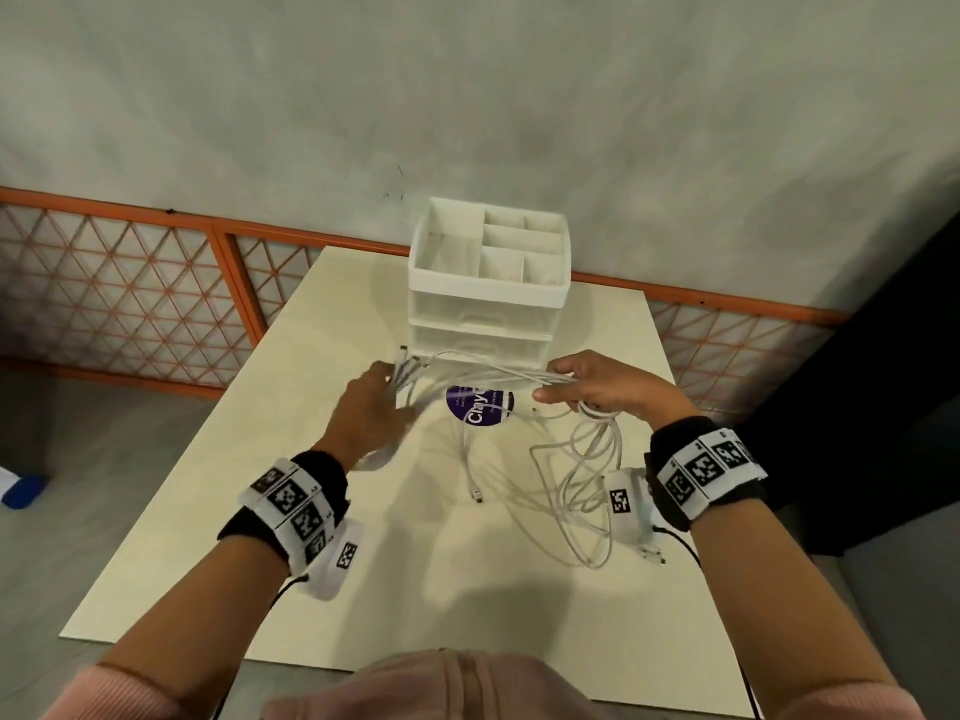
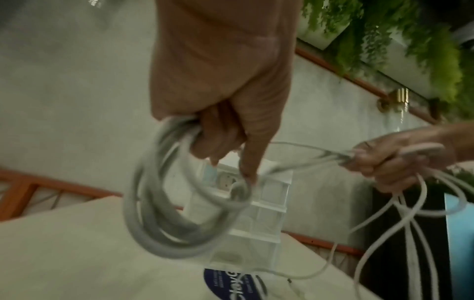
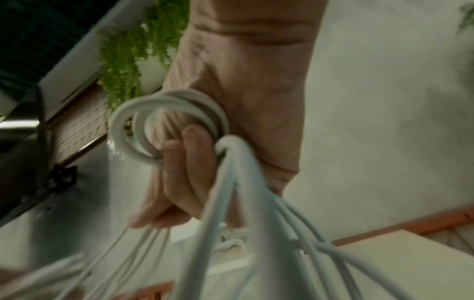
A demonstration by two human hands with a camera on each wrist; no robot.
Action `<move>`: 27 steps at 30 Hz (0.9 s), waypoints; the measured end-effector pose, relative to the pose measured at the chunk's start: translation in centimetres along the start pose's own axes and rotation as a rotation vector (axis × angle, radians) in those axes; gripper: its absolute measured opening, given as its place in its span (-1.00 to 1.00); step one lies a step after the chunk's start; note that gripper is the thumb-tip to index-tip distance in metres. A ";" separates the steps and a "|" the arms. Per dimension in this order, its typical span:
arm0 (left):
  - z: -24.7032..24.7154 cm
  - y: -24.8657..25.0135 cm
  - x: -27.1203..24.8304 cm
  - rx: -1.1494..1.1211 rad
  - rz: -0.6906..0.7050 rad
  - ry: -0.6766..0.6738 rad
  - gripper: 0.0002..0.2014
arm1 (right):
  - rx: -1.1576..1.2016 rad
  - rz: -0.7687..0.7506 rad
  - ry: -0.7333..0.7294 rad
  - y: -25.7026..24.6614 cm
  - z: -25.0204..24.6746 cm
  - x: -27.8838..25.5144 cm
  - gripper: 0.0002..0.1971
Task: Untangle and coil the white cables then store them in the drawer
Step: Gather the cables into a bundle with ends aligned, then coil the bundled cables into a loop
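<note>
Several white cables [image 1: 498,374] stretch between my two hands above the table. My left hand [image 1: 371,407] grips a coiled bundle of them [image 2: 164,205], with plug ends [image 1: 408,362] sticking out past the fingers. My right hand [image 1: 587,384] holds the other strands [image 3: 179,109] curled in its fingers, and loose loops [image 1: 582,485] hang from it down onto the table. One cable end with a connector [image 1: 475,495] lies on the table between my arms. The white drawer unit [image 1: 485,304] stands just behind the hands, both drawers pushed in.
The cream table [image 1: 260,511] carries a round purple sticker [image 1: 480,407] under the cables. The drawer unit has an open divided tray [image 1: 498,241] on top. An orange lattice railing [image 1: 130,288] and a grey wall run behind the table. A blue object [image 1: 23,491] lies on the floor at left.
</note>
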State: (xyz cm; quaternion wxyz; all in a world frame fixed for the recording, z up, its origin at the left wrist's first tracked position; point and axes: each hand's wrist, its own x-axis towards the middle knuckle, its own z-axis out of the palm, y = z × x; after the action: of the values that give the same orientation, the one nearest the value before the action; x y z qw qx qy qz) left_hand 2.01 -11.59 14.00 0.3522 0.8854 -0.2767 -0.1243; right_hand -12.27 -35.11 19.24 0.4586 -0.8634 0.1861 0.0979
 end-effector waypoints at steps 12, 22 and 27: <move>0.1 6.5 -2.6 -0.785 0.305 -0.144 -0.94 | -0.299 0.161 -0.125 -1.8 2.8 1.7 -0.79; 0.5 4.8 -0.9 -0.970 0.097 0.121 -0.83 | -0.460 0.382 -0.065 -0.5 4.2 1.9 -0.71; 2.3 5.1 -1.2 -0.356 0.360 -0.205 -0.76 | -0.392 0.169 -0.153 -2.7 4.5 2.2 -0.80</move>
State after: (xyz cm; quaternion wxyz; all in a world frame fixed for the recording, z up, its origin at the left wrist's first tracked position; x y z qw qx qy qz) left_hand -2.00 -15.24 15.93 0.4889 0.7291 -0.4374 -0.1952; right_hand -9.15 -30.53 18.03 0.2849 -0.9075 0.1998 0.2352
